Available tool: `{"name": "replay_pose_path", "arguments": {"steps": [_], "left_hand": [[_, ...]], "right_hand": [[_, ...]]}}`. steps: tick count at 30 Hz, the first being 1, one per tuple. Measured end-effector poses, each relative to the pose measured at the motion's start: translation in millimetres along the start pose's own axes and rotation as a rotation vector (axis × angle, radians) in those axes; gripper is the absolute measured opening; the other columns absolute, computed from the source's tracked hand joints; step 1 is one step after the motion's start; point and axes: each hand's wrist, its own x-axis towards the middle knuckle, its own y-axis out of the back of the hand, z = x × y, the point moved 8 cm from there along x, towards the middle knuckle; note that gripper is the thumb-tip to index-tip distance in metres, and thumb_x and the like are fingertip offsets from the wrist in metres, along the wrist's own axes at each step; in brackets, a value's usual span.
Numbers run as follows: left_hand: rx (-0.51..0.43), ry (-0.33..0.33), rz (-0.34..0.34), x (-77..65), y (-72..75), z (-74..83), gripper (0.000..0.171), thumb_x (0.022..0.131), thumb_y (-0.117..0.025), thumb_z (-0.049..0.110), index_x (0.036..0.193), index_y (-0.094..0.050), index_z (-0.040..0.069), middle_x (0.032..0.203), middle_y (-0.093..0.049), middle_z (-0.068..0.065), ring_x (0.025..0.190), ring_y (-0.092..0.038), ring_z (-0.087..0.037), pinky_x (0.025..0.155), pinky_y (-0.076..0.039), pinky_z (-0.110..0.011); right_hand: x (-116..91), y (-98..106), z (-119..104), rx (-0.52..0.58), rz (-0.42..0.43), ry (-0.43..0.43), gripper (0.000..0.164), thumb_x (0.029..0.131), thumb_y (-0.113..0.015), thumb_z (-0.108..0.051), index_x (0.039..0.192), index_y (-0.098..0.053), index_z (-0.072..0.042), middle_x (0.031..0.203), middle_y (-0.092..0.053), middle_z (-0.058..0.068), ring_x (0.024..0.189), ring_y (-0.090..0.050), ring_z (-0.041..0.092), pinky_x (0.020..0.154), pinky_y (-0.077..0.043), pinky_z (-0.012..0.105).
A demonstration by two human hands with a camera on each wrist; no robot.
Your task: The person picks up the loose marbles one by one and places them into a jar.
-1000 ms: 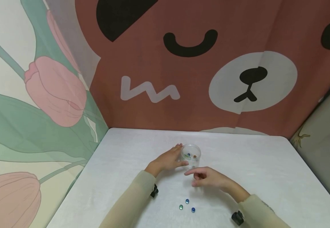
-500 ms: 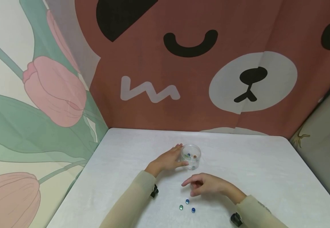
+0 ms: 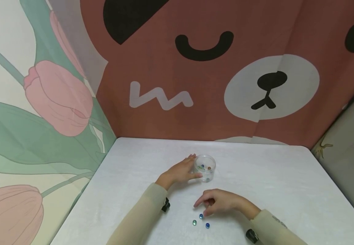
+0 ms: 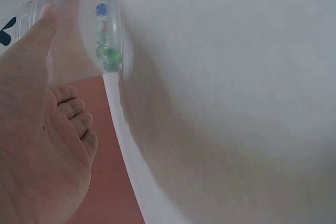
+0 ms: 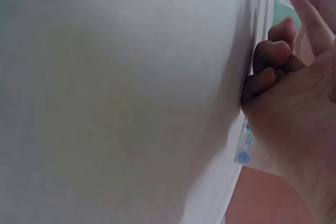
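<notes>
My left hand (image 3: 179, 172) holds a clear plastic jar (image 3: 209, 174) from its left side, thumb in front and fingers behind. In the left wrist view several glass marbles (image 4: 101, 38), green, blue and clear, lie along the jar's bottom. Three loose marbles sit nearer on the table: a blue marble (image 3: 201, 216), a green marble (image 3: 194, 222) and a darker blue marble (image 3: 207, 225). Just over the first blue one is my right hand (image 3: 221, 200), thumb tip right by it, index finger extended, other fingers curled in. Nothing shows in its grasp.
A white table (image 3: 271, 180) lies under everything. Behind it stands a brown backdrop (image 3: 164, 124) with a bear face, and a tulip-patterned cloth (image 3: 60, 153) hangs at the left. Each sleeve carries a small black device (image 3: 166, 205) at the wrist.
My right hand has come down and toward me, from beside the jar to the loose marbles. The left hand and the jar stay where they were.
</notes>
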Motion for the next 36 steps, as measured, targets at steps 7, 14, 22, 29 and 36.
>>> {"name": "replay_pose_path", "arguments": {"steps": [7, 14, 22, 29, 36], "left_hand": [[-0.013, 0.000, -0.003, -0.2, 1.9, 0.6, 0.094, 0.094, -0.052, 0.070, 0.164, -0.017, 0.016, 0.170, -0.015, -0.005, 0.157, -0.011, -0.019, 0.126, -0.018, -0.040], [-0.018, -0.002, -0.006, 0.6, 0.6, 0.0, 0.095, 0.094, -0.051, 0.070, 0.164, -0.016, 0.016, 0.170, -0.014, -0.004, 0.157, -0.011, -0.019, 0.126, -0.018, -0.040], [-0.008, -0.001, -0.004, 0.5, -1.1, -0.7, 0.096, 0.094, -0.050, 0.072, 0.164, -0.017, 0.015, 0.170, -0.015, -0.004, 0.157, -0.011, -0.019, 0.126, -0.018, -0.039], [-0.009, -0.001, -0.002, 0.3, -0.4, -0.3, 0.097, 0.093, -0.050, 0.072, 0.163, -0.017, 0.014, 0.170, -0.015, -0.005, 0.157, -0.011, -0.019, 0.126, -0.018, -0.039], [-0.001, -0.009, 0.003, 1.4, -0.4, -0.2, 0.098, 0.093, -0.050, 0.072, 0.163, -0.018, 0.011, 0.169, -0.016, -0.006, 0.157, -0.011, -0.019, 0.126, -0.018, -0.038]], "right_hand": [[-0.2, -2.9, -7.6, -0.048, -0.026, 0.055, 0.032, 0.087, -0.081, -0.025, 0.117, -0.076, -0.016, 0.085, -0.061, 0.004, 0.073, -0.046, -0.004, 0.065, -0.041, 0.013], [-0.3, -5.1, -9.9, -0.069, -0.039, 0.047, 0.031, 0.087, -0.081, -0.025, 0.117, -0.077, -0.016, 0.085, -0.061, 0.003, 0.074, -0.046, -0.002, 0.067, -0.041, 0.014], [1.0, -8.0, -10.1, -0.143, -0.048, 0.078, 0.030, 0.087, -0.080, -0.027, 0.116, -0.077, -0.018, 0.085, -0.060, 0.000, 0.075, -0.045, -0.004, 0.068, -0.041, 0.012], [1.3, -8.8, -9.7, -0.183, -0.042, 0.092, 0.029, 0.087, -0.080, -0.028, 0.115, -0.078, -0.020, 0.083, -0.058, -0.002, 0.075, -0.044, -0.005, 0.069, -0.039, 0.011], [0.6, -8.2, -8.6, -0.206, -0.035, 0.076, 0.027, 0.087, -0.081, -0.029, 0.113, -0.079, -0.023, 0.083, -0.057, -0.005, 0.075, -0.044, -0.006, 0.069, -0.039, 0.012]]}}
